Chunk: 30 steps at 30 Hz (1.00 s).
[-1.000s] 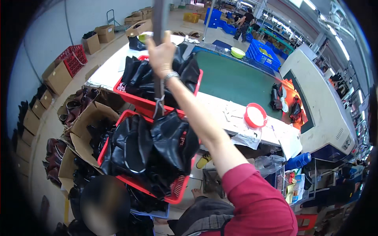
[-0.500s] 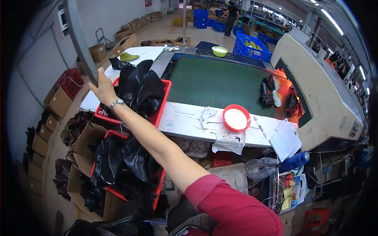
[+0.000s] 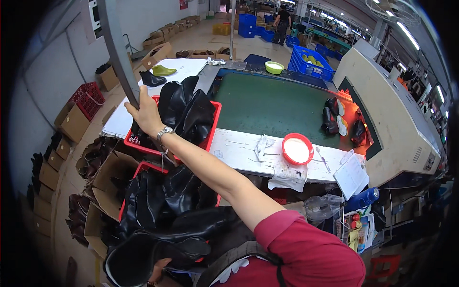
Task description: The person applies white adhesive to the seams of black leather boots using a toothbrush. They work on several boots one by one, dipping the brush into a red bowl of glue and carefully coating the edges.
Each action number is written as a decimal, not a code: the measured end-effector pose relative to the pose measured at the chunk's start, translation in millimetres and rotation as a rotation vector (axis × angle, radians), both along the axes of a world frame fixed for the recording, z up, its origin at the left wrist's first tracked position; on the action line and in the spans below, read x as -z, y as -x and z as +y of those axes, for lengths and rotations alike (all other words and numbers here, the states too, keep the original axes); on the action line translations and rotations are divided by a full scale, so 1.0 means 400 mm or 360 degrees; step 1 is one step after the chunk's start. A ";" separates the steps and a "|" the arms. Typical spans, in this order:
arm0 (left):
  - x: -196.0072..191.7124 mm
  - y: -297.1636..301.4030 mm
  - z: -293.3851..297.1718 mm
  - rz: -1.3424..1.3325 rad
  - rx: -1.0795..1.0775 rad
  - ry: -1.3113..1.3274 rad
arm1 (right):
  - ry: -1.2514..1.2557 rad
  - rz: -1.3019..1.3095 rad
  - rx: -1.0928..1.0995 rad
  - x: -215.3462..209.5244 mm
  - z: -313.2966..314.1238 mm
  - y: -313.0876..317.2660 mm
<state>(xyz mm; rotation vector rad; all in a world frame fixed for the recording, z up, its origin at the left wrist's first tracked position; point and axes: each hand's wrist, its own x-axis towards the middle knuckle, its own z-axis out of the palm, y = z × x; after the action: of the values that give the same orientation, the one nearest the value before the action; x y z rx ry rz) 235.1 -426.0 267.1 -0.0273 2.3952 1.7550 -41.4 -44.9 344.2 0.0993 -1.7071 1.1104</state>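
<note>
At the left, my right hand (image 3: 146, 114), with a metal watch (image 3: 165, 131) on its wrist, grips a grey metal post (image 3: 119, 48). The post runs between its thumb and fingers. Beneath that arm stands a red crate (image 3: 216, 124) of black leather boots (image 3: 186, 105). A second red crate (image 3: 123, 210) below it holds more black boots. Low in the picture, my left hand (image 3: 159, 269) shows only in part. It holds a black boot (image 3: 129, 260), whose upper hides most of the fingers.
A green conveyor belt (image 3: 272, 105) runs into a beige machine (image 3: 382, 105), carrying several shoes (image 3: 331, 119). On the white ledge (image 3: 234, 146) sit a red bowl of white stuff (image 3: 296, 149), a brush (image 3: 322, 160) and papers (image 3: 351, 177). Cardboard boxes (image 3: 71, 126) line the left; a person (image 3: 282, 24) stands far back.
My view has shifted slightly left. The black boot has risen into the lower left with part of my left hand. My right hand stays on the post.
</note>
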 end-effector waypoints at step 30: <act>0.059 0.199 0.927 -0.0041 0.0282 -0.0091 | 0.1568 -0.1638 -0.1161 0.499 0.671 -0.789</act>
<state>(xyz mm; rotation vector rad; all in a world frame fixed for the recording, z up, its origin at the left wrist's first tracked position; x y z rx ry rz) 155.3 -55.4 243.4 0.1639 2.2517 1.7298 274.4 223.6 144.5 -0.6147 -1.7432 2.7786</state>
